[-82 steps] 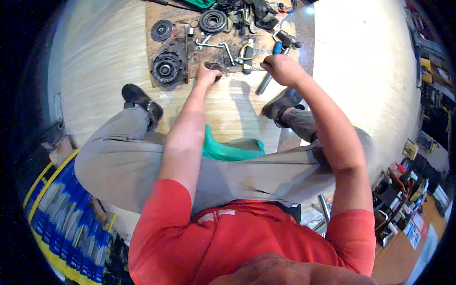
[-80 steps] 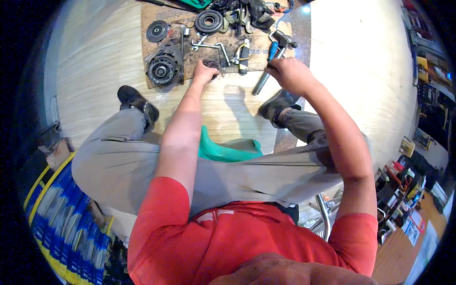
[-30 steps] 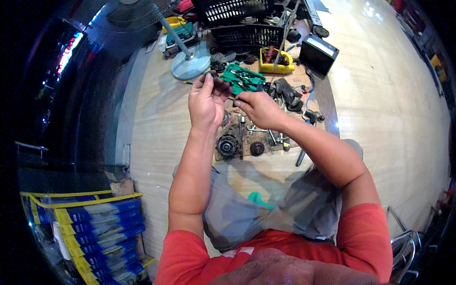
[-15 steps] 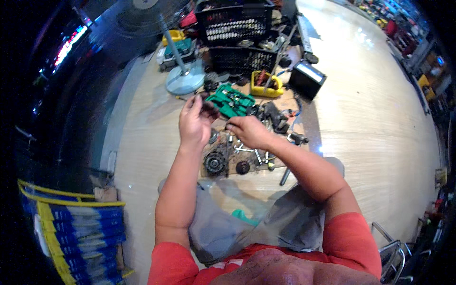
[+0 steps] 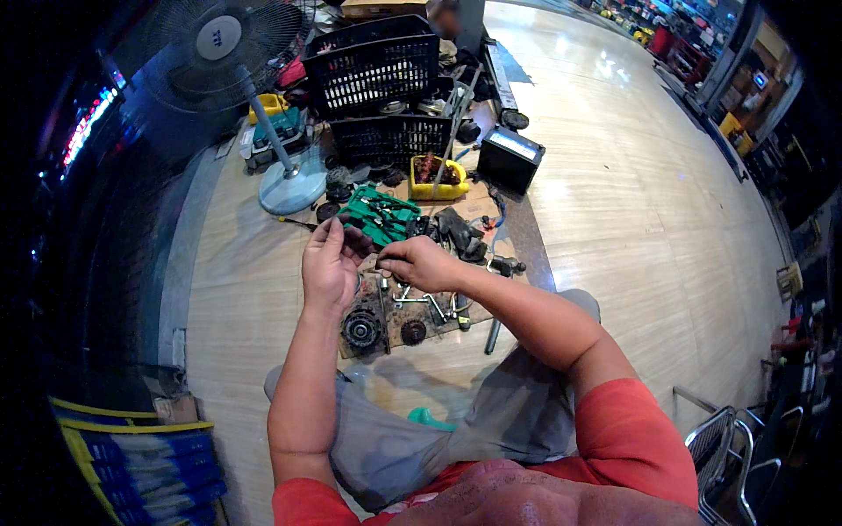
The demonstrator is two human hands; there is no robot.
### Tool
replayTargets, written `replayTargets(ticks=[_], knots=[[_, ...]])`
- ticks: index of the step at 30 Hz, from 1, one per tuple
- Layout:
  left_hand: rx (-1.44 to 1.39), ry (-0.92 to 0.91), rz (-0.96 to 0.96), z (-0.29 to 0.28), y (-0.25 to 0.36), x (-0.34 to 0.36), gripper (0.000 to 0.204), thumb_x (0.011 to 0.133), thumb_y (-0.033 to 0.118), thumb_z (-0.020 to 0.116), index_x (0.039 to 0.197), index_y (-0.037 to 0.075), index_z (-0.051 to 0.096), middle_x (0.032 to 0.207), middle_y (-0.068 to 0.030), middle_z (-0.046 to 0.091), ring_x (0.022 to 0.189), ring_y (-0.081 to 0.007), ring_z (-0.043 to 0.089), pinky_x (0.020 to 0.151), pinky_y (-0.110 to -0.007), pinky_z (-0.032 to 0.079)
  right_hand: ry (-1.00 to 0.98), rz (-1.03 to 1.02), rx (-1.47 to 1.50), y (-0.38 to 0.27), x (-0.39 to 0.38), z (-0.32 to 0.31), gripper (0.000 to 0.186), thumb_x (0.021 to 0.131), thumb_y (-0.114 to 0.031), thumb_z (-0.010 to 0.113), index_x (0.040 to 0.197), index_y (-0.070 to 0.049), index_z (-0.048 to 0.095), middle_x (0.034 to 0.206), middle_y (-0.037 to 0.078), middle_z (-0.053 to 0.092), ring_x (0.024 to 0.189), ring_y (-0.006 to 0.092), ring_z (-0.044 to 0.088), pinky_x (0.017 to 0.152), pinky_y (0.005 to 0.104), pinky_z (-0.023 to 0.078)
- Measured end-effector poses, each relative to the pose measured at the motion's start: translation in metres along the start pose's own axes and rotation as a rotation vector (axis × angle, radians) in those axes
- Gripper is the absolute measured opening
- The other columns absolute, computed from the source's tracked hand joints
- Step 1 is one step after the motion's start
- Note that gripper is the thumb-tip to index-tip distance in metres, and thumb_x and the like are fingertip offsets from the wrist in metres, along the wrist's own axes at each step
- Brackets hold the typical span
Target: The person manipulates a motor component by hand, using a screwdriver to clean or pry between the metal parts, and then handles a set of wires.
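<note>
Left hand [image 5: 329,270] cupped half-open, right hand [image 5: 421,265] pinched narrow, can't tell what's held; slack pinch could drop anything small into far green tool case [image 5: 383,235]

Dark-smudged left hand [image 5: 329,272], green tool case [image 5: 386,216], grid-patterned black basket [image 5: 372,54]

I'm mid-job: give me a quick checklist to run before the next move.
1. Something gripped in the right hand: cannot tell; its fingertips are close together, but anything between them is too small to make out.
2. Left hand clean: not ok; its fingers look dark-smudged.
3. Large round toothed part resting on the cardboard: ok.
4. Green tool case open: ok.
5. Metal bar fully on the cardboard: not ok; its near end sticks out.
</note>
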State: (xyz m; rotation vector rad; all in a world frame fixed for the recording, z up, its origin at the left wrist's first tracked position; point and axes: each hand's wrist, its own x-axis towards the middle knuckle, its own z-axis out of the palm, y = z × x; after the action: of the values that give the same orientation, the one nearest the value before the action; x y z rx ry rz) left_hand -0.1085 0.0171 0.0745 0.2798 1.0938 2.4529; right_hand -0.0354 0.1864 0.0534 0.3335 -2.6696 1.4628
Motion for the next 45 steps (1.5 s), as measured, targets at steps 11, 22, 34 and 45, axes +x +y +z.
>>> replayTargets(ticks=[11,22,34,45], knots=[[0.032,-0.047,-0.078,-0.003,-0.003,0.0,0.019,0.099,0.018,0.05,0.103,0.002,0.061,0.087,-0.0096,0.068,0.077,-0.0209,0.067,0.072,-0.036,0.056,-0.026,0.006,-0.048,0.004,0.001,-0.011,0.022,0.087,-0.023,0.065,0.097,-0.004,0.068,0.084,0.021,0.065,0.076,0.0381,0.062,0.068,0.0419,0.049],[0.29,-0.118,-0.143,0.007,-0.003,-0.005,0.014,0.096,0.012,0.053,0.099,0.0,0.061,0.085,-0.0101,0.067,0.072,-0.0186,0.067,0.069,-0.033,0.056,-0.087,-0.033,-0.266,0.01,0.004,-0.029,0.021,0.084,-0.025,0.068,0.092,-0.006,0.067,0.078,0.02,0.063,0.076,0.0396,0.061,0.067,0.0455,0.048],[0.65,-0.156,-0.371,0.016,-0.011,-0.01,0.018,0.096,0.014,0.054,0.1,-0.001,0.062,0.084,-0.0087,0.067,0.07,-0.016,0.065,0.061,-0.029,0.052,-0.152,-0.028,-0.422,0.012,0.002,-0.048,0.021,0.083,-0.021,0.069,0.093,-0.003,0.065,0.083,0.02,0.064,0.08,0.0391,0.062,0.069,0.0451,0.048],[1.412,-0.156,-0.138,0.005,-0.039,-0.008,0.024,0.087,0.021,0.061,0.097,0.002,0.07,0.089,-0.02,0.068,0.084,-0.0342,0.066,0.076,-0.041,0.051,-0.034,-0.047,-0.492,0.0,0.001,-0.039,0.027,0.083,-0.03,0.066,0.081,-0.003,0.063,0.077,0.02,0.063,0.08,0.0409,0.062,0.07,0.0505,0.048]])
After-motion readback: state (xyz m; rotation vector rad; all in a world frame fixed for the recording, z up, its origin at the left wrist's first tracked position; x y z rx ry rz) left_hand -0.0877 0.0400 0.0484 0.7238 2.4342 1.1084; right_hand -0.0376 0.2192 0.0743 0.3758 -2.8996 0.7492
